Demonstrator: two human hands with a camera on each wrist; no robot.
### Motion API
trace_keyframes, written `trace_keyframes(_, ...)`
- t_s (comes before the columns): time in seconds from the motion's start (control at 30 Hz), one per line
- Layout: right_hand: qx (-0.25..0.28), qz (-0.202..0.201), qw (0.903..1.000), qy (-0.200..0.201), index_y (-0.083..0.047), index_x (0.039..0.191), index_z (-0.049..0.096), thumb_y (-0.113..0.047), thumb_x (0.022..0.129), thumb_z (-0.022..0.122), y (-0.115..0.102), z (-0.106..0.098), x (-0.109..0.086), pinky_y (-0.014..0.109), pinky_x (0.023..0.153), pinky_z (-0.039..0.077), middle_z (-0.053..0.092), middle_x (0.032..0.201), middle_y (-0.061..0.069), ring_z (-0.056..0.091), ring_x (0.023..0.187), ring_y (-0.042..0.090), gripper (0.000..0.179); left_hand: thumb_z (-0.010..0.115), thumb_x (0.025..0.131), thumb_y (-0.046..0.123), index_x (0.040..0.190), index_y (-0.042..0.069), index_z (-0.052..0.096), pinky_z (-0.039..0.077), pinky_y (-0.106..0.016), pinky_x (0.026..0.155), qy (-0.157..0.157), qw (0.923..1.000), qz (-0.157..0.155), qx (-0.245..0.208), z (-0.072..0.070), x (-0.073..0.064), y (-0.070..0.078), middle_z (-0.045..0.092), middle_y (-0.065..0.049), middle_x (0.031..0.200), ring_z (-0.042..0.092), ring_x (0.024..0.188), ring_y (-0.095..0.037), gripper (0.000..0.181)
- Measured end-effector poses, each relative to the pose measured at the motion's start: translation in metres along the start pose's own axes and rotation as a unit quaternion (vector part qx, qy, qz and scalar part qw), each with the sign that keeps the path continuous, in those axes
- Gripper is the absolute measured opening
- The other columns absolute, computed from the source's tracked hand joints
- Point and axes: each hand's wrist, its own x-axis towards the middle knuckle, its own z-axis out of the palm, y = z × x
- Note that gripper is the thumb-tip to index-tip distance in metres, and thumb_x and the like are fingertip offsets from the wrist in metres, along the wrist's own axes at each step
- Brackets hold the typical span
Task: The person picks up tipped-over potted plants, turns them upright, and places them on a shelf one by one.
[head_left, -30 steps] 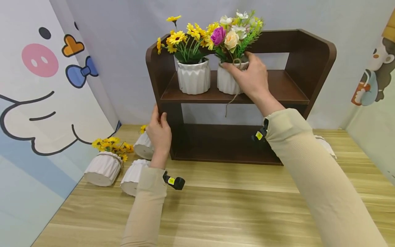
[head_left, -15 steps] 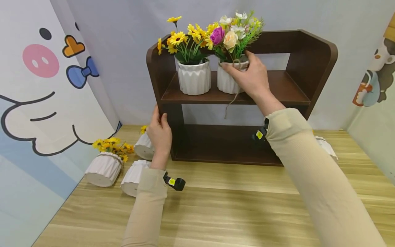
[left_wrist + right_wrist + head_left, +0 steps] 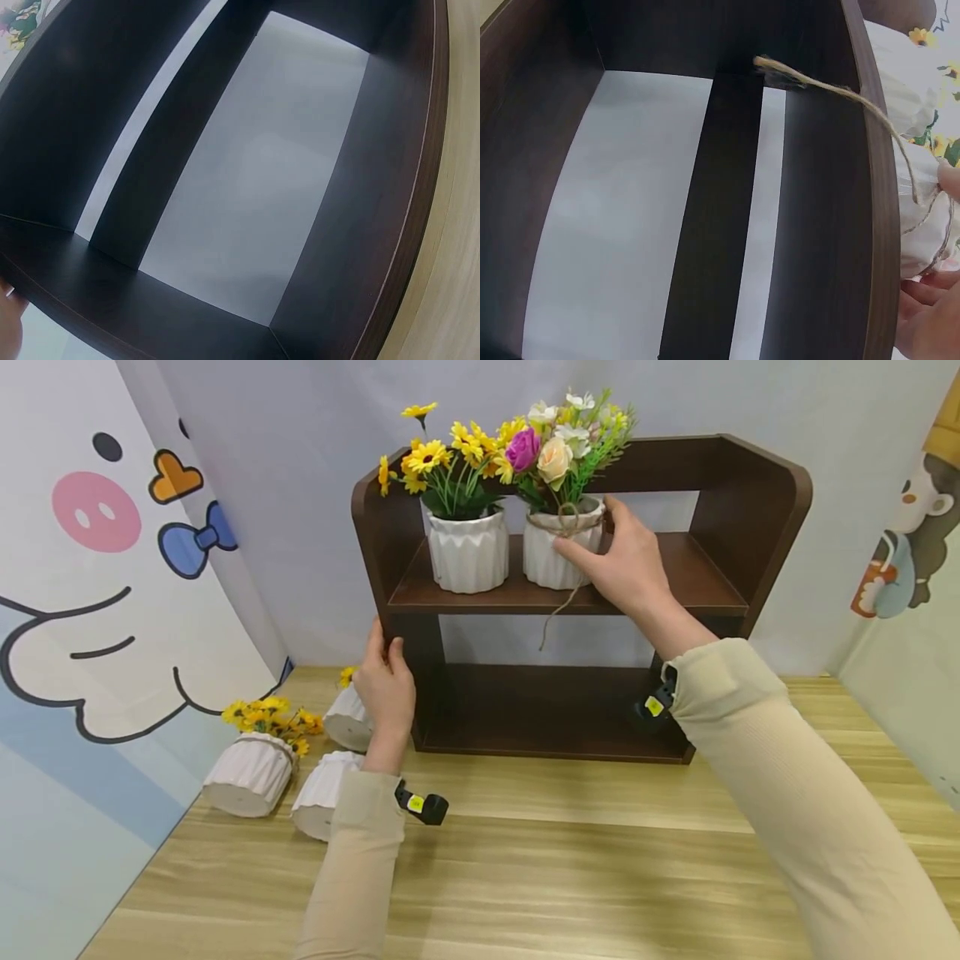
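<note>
My right hand (image 3: 630,560) holds a white fluted flower pot (image 3: 551,560) on the upper shelf, thumb on its front and fingers at its right side. Purple, peach and white artificial flowers (image 3: 558,456) fill it; its twine (image 3: 840,91) dangles over the shelf edge. Just left stands a similar pot (image 3: 468,556) with yellow daisies (image 3: 435,456). Against the outer left side of the dark brown two-tier shelf (image 3: 555,608) rests my left hand (image 3: 386,689), fingers fairly straight. In the left wrist view only a sliver of that hand (image 3: 9,322) shows.
Several white pots lie tipped on the wood-grain table (image 3: 570,860) at left: one with yellow flowers (image 3: 251,774), one nearer my left sleeve (image 3: 326,793), another (image 3: 348,718) partly behind my left hand. Cartoon-printed panels (image 3: 97,610) flank the table.
My right hand has shifted slightly right and down on the pot, its thumb sliding from the rim to lower on the front. My left hand and both upright pots stay in place.
</note>
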Motion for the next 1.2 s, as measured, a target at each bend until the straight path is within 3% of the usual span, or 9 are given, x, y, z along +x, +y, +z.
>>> trace_keyframes(0.33, -0.025, -0.038, 0.9988, -0.015, -0.009, 0.143, 0.026, -0.050, 0.086, 0.051, 0.011, -0.006, -0.014, 0.044, 0.103, 0.031, 0.036, 0.142, 0.011, 0.036, 0.129, 0.025, 0.075, 0.052, 0.092, 0.023, 0.125, 0.003, 0.055, 0.047, -0.047, 0.081, 0.003, 1.0000, 0.000, -0.001, 0.001, -0.001, 0.000, 0.062, -0.019, 0.112, 0.061, 0.091, -0.039, 0.039)
trace_keyframes(0.53, -0.007, -0.066, 0.9978, 0.002, -0.004, 0.131, 0.045, -0.046, 0.090, 0.047, 0.017, -0.012, -0.022, 0.043, 0.097, 0.037, 0.049, 0.129, 0.013, 0.047, 0.118, 0.027, 0.058, 0.051, 0.092, 0.025, 0.124, 0.002, 0.055, 0.047, -0.047, 0.080, 0.002, 1.0000, -0.002, -0.005, 0.001, -0.001, 0.001, 0.063, -0.020, 0.111, 0.062, 0.089, -0.039, 0.039)
trace_keyframes(0.77, -0.013, -0.045, 0.9988, 0.014, -0.007, 0.117, 0.058, -0.049, 0.090, 0.046, 0.019, -0.022, -0.032, 0.041, 0.086, 0.042, 0.059, 0.115, 0.011, 0.053, 0.104, 0.024, 0.051, 0.049, 0.093, 0.027, 0.125, 0.002, 0.054, 0.048, -0.046, 0.079, -0.004, 1.0000, -0.004, -0.006, 0.001, -0.001, 0.001, 0.062, -0.021, 0.111, 0.062, 0.088, -0.039, 0.041)
trace_keyframes(1.07, -0.033, -0.052, 0.9973, 0.040, -0.008, 0.109, 0.063, -0.044, 0.090, 0.047, 0.035, -0.036, -0.048, 0.035, 0.073, 0.039, 0.063, 0.103, 0.011, 0.054, 0.089, 0.021, 0.044, 0.049, 0.094, 0.025, 0.125, 0.001, 0.054, 0.048, -0.046, 0.081, -0.010, 0.9999, -0.005, -0.006, 0.000, -0.001, 0.001, 0.061, -0.020, 0.113, 0.062, 0.091, -0.038, 0.041)
trace_keyframes(1.2, -0.046, -0.060, 0.9954, 0.060, -0.008, 0.104, 0.066, -0.041, 0.090, 0.049, 0.045, -0.043, -0.052, 0.029, 0.067, 0.038, 0.066, 0.094, 0.013, 0.053, 0.078, 0.013, 0.039, 0.049, 0.094, 0.025, 0.126, 0.001, 0.053, 0.048, -0.046, 0.079, -0.011, 0.9999, -0.004, -0.005, -0.001, -0.001, 0.002, 0.062, -0.021, 0.111, 0.062, 0.088, -0.039, 0.041)
